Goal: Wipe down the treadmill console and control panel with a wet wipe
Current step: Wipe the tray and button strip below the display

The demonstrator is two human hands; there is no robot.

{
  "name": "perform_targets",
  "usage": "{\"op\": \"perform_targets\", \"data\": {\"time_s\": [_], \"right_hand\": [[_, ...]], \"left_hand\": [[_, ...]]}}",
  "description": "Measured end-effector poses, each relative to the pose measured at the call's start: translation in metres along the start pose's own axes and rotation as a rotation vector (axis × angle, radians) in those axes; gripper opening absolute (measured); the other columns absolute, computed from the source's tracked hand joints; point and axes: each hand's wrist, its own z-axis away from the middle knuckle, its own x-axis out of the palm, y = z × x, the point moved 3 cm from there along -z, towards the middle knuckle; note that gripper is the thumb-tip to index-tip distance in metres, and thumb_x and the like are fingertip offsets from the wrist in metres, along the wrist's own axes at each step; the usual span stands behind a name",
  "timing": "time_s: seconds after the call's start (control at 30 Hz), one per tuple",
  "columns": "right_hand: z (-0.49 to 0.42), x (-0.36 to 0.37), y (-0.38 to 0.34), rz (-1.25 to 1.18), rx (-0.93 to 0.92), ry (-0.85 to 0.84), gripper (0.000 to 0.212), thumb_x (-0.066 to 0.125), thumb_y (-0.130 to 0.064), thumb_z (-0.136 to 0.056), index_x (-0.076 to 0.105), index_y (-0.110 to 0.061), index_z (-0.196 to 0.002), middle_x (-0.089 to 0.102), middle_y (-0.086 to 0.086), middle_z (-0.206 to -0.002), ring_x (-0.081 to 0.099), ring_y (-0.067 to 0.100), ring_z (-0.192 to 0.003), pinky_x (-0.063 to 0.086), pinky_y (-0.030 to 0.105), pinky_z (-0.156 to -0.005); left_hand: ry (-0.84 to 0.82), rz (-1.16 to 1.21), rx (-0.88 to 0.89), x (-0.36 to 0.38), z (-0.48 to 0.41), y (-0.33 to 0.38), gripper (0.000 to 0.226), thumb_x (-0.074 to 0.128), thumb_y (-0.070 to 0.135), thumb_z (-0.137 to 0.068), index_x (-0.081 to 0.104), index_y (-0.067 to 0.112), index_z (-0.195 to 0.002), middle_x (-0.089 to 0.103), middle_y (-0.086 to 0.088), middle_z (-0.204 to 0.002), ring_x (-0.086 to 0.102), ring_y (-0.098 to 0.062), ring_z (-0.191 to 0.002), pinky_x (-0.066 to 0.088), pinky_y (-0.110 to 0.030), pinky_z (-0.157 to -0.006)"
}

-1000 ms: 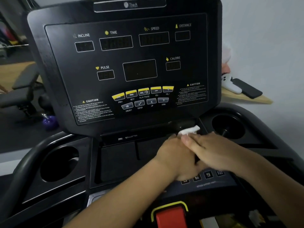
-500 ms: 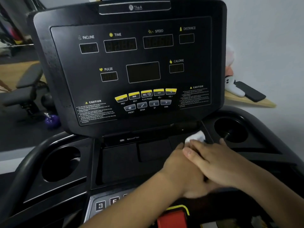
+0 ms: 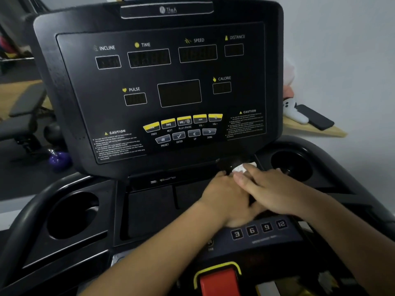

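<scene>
Seen from the head camera, the black treadmill console [image 3: 166, 86] stands up tall. At its top is the name "TheA". White words on it read INCLINE, TIME, SPEED, DISTANCE, PULSE and CALORIE, and two boxes say CAUTION. The small buttons say PREV, NEXT, PLAY/PAUSE, VOL-, VOL+, PRESET, ENTER, UP and DOWN. Lower down, on the control panel [image 3: 277, 240], four buttons [image 3: 259, 229] show 3, 6, 9 and 12.

The wet wipe [image 3: 242, 168] is a small white bunch on the flat part just under the console's bottom edge, near the right cup holder [image 3: 290, 165]. Only a bit pokes out past the fingertips. That bit points away from the person and slants up to the right. Its long way cannot be told, as most of it is hidden.

The right hand [image 3: 275, 189] lies flat on top of the left hand [image 3: 222, 195]. Its fingers are straight, its grip is wide, and its tips press on the wipe. The left hand's grip is mostly covered, so I cannot tell if it holds the wipe.
</scene>
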Motion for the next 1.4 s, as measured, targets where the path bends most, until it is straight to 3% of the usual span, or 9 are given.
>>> {"op": "perform_targets", "data": {"time_s": [0.3,0.4,0.5,0.57,0.73,0.97,1.1,1.2,1.4], "right_hand": [[0.035,0.024,0.006,0.046,-0.115,-0.107,0.086,-0.001,-0.076,-0.077,-0.009,-0.039,-0.154,0.054,-0.021,-0.137,0.028,-0.001,-0.141,-0.006,0.038,-0.122],[0.006,0.026,0.005,0.025,-0.071,0.008,0.087,-0.002,-0.073,-0.080,-0.006,-0.031,-0.156,0.024,-0.010,-0.161,0.019,0.005,-0.147,-0.005,0.045,-0.122],[0.016,0.019,0.004,0.075,-0.126,0.016,0.087,-0.006,-0.073,-0.078,0.005,-0.034,-0.155,0.067,-0.014,-0.106,0.046,0.006,-0.131,-0.004,0.046,-0.122],[0.034,0.022,0.002,0.179,-0.161,0.013,0.091,-0.010,-0.075,-0.073,0.018,-0.037,-0.150,0.063,-0.016,-0.081,0.054,0.004,-0.120,-0.002,0.045,-0.122],[0.006,0.016,-0.001,0.041,-0.090,0.076,0.078,0.002,-0.068,-0.087,0.033,-0.030,-0.149,0.065,0.001,-0.128,0.049,0.019,-0.131,0.009,0.044,-0.121],[0.028,0.014,0.001,0.048,-0.215,0.043,0.080,-0.001,-0.073,-0.080,0.065,-0.038,-0.109,0.073,-0.007,-0.085,0.063,-0.003,-0.086,0.035,0.032,-0.105],[0.028,0.014,0.003,0.012,-0.213,0.119,0.069,0.004,-0.073,-0.084,0.065,-0.045,-0.103,0.070,-0.016,-0.076,0.062,-0.005,-0.082,0.037,0.030,-0.101],[0.014,0.011,0.001,0.180,-0.221,0.201,0.079,-0.004,-0.074,-0.083,0.064,-0.040,-0.106,0.057,-0.020,-0.088,0.052,-0.003,-0.090,0.032,0.039,-0.110],[0.019,0.039,-0.031,0.246,-0.354,0.077,0.087,-0.003,-0.076,-0.076,0.067,-0.034,-0.105,0.047,-0.019,-0.098,0.044,-0.002,-0.097,0.021,0.026,-0.111]], "left_hand": [[0.004,0.049,-0.019,0.013,0.043,0.001,0.085,0.017,0.072,-0.090,0.019,0.018,-0.155,0.043,-0.005,-0.152,0.037,-0.019,-0.142,0.007,-0.050,-0.123],[0.006,-0.037,-0.053,0.008,0.017,-0.005,0.080,0.027,0.062,-0.096,0.007,0.015,-0.158,0.026,-0.009,-0.161,0.021,-0.023,-0.150,0.008,-0.050,-0.123],[0.090,-0.009,0.001,0.000,0.020,-0.003,0.079,0.019,0.063,-0.090,0.035,0.013,-0.149,0.059,-0.007,-0.133,0.056,-0.022,-0.120,0.031,-0.048,-0.114],[0.185,0.000,0.081,-0.001,0.039,0.005,0.067,0.022,0.059,-0.091,0.054,0.014,-0.130,0.068,-0.005,-0.112,0.065,-0.023,-0.095,0.044,-0.045,-0.097],[0.189,-0.054,-0.048,-0.004,0.017,0.000,0.051,0.038,0.052,-0.096,0.055,0.014,-0.126,0.067,-0.007,-0.110,0.063,-0.027,-0.096,0.045,-0.043,-0.095],[0.226,-0.155,0.093,-0.005,0.027,0.012,0.047,0.036,0.059,-0.091,0.059,0.025,-0.113,0.063,0.002,-0.113,0.063,-0.022,-0.083,0.046,-0.039,-0.085],[0.249,-0.052,0.085,0.007,0.029,0.016,0.057,0.047,0.063,-0.092,0.055,0.021,-0.128,0.060,-0.003,-0.125,0.060,-0.025,-0.103,0.044,-0.040,-0.094],[0.227,0.087,0.055,0.008,0.037,-0.001,0.058,0.044,0.062,-0.093,0.057,0.020,-0.129,0.064,-0.005,-0.120,0.055,-0.025,-0.111,0.039,-0.041,-0.104],[0.246,0.219,0.025,0.019,0.091,-0.020,0.050,0.038,0.059,-0.096,0.059,0.024,-0.124,0.063,0.004,-0.116,0.055,-0.014,-0.111,0.032,-0.035,-0.112]]}}
